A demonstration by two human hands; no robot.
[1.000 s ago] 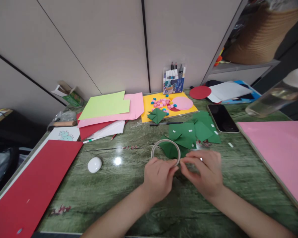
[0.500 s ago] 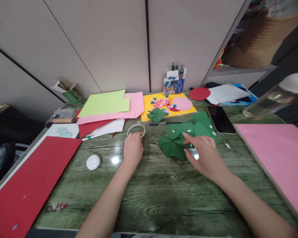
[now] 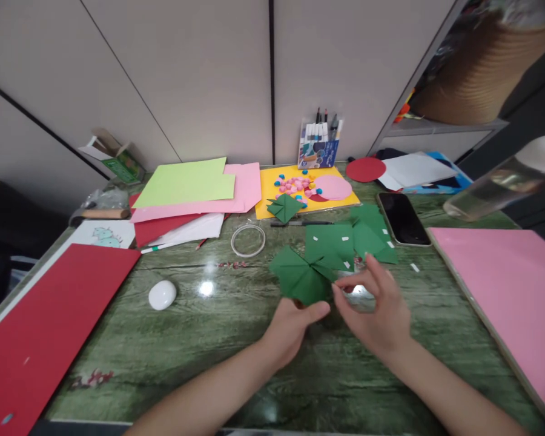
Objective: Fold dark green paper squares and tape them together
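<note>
A folded piece of green paper [image 3: 304, 281] with a pleated centre is tilted up between my hands at the middle of the table. My left hand [image 3: 288, 330] grips its near edge, thumb stretched to the right and the other fingers mostly hidden behind it. At the paper's right edge my right hand [image 3: 381, 309] pinches with thumb and forefinger. Behind lie flat green sheets [image 3: 329, 240] with small white strips on them. A smaller folded green piece [image 3: 284, 208] rests by the yellow sheet. Left of the paper lies a thin pale ring [image 3: 233, 241], like a roll of tape.
Coloured sheets [image 3: 186, 181] are stacked at the back left, a red sheet [image 3: 59, 315] at the left. A white rounded object [image 3: 162, 295] sits nearer. A phone [image 3: 403, 219], a bottle [image 3: 485, 184] and a pink board [image 3: 508, 284] are right. A marker pack [image 3: 318, 145] stands behind.
My left hand has let go of the pale ring and moved right and nearer to the green paper. The folded paper has shifted left and nearer, and my right hand's fingers have closed at its edge.
</note>
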